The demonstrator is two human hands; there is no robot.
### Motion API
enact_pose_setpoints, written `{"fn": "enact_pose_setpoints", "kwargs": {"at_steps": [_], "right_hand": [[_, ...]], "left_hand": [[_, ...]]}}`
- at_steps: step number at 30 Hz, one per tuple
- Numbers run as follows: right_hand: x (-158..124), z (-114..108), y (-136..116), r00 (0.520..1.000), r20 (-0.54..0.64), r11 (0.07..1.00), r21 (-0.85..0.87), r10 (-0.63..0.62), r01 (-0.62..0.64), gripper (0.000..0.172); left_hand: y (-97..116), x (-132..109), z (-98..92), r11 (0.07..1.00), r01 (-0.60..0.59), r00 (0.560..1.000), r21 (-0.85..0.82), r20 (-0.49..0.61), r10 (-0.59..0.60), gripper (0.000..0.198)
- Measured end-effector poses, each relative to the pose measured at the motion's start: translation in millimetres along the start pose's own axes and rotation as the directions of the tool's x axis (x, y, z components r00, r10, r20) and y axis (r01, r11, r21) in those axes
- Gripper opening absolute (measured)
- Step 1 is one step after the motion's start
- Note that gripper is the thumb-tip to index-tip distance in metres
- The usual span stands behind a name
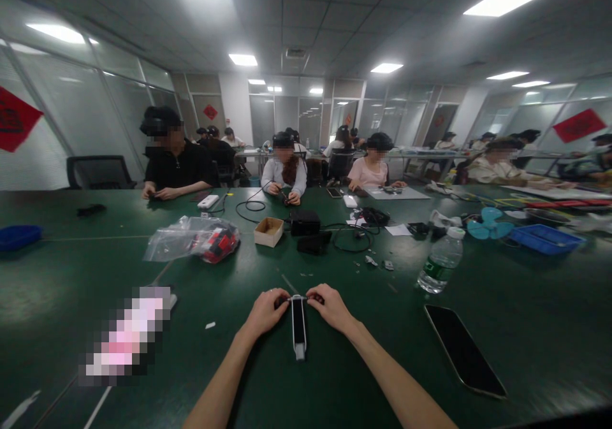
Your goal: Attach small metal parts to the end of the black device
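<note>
A slim black strip with white edges lies lengthwise in front of me on the green table. A pale tab shows at its near end. My left hand is closed at the left side of the strip's far end, with thumb and fingers pinched together. From the other side, my right hand pinches at the right of that same end. Small parts between the fingertips are mostly hidden, and the strip's exact kind is unclear.
To the right are a phone and a water bottle. Ahead lie a small open box, black cables and a plastic bag of red and black items. A blurred-out pink item is left. Co-workers sit across the table.
</note>
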State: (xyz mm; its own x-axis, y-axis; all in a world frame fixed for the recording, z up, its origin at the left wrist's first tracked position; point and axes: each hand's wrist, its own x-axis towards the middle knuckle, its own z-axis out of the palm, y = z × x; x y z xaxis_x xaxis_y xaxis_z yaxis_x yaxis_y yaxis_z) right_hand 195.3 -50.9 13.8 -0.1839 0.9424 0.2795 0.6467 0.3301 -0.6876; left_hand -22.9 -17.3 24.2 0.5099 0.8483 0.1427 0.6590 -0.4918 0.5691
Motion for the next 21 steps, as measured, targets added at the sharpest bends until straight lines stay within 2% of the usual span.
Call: {"fn": "enact_pose_setpoints", "kwargs": {"at_steps": [9,14,21], "right_hand": [[-1.7,-4.1,-9.8,0.999,0.033,0.999,-0.038,0.018,-0.016,0.015],[-1.3,-1.2,-7.6,1.000,-0.003,0.999,-0.043,-0.008,0.008,0.013],[-0.8,2.9,-2.8,0.998,-0.047,1.000,0.011,-0.029,0.029,0.020]], "left_hand": [[-2.2,0.3,1.5,0.999,-0.043,0.999,-0.001,-0.024,0.043,0.022],[-3.5,0.4,2.4,0.999,-0.047,0.999,-0.009,-0.023,0.047,0.021],[-4.6,1.3,4.5,0.999,-0.038,0.999,0.002,-0.034,0.038,0.020]]}}
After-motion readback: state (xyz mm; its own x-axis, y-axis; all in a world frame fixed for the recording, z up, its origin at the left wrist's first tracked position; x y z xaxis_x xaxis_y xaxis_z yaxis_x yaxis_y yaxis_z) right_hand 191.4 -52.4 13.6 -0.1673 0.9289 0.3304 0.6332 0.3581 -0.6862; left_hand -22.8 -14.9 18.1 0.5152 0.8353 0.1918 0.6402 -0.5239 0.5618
